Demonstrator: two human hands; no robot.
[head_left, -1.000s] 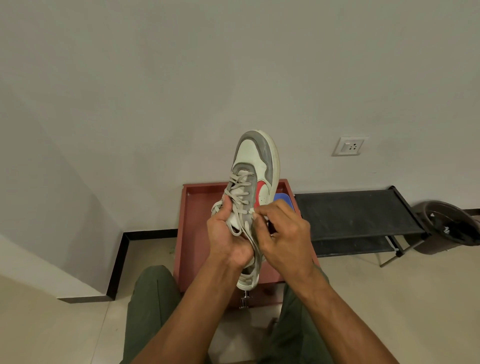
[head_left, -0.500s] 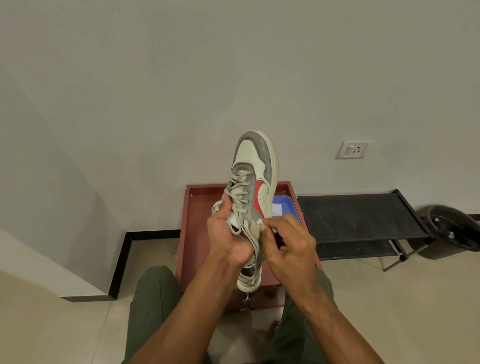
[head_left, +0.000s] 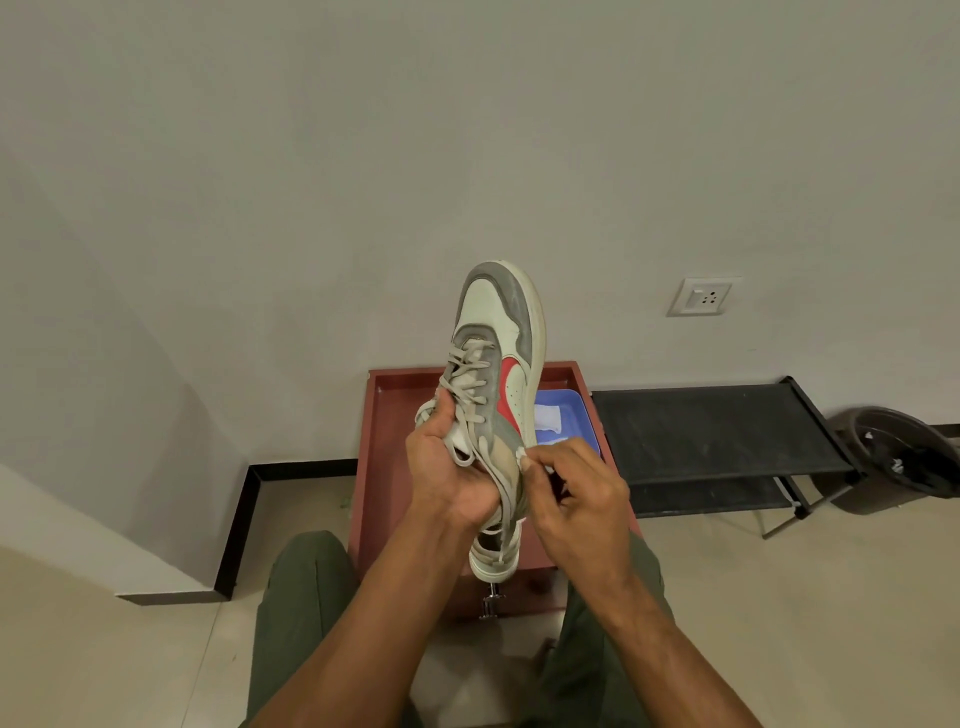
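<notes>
Black rack (head_left: 717, 431) — bin (head_left: 852, 483) beside.

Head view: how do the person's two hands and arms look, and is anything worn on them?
Both are bare. The left hand and the right hand have no gloves, and no ring, watch or bracelet shows on them. The left forearm and the right forearm carry no sleeve as far as the picture's lower edge. Below them, the trousers are olive green.

Dim, even indoor light, soft shadows, wide-angle bending at edges, slight softness
</notes>
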